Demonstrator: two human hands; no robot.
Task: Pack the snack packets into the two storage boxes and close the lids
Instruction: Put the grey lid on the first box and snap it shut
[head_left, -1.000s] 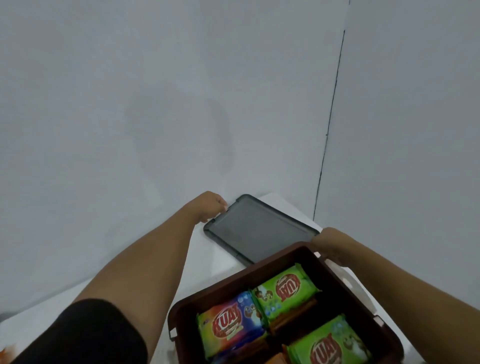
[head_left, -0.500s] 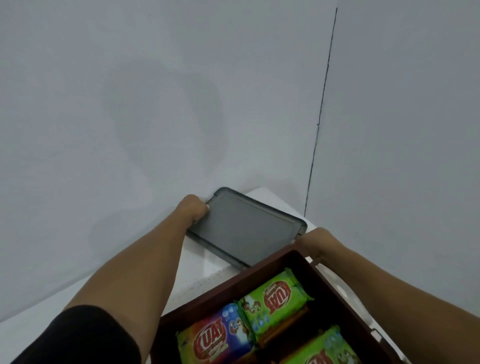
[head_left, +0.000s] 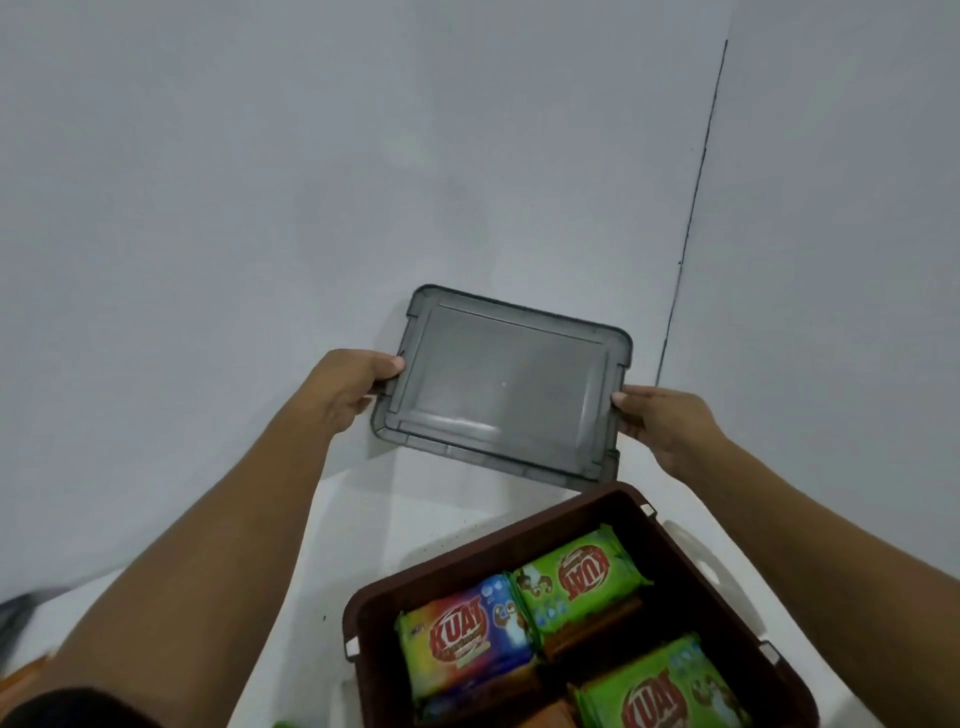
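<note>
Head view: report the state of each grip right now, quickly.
The left grip is closed, holding the grey lid by its left edge.
The right grip is closed, holding the same lid by its right edge.

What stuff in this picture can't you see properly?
- Head view: the brown box runs off the bottom edge, so its snack packets cannot all be counted.
- Head view: the fingers of the left hand and the right hand are mostly hidden behind the grey lid.
- Head view: a dark shape at the left edge is blurred and cut off.
- The second box is out of frame.
</note>
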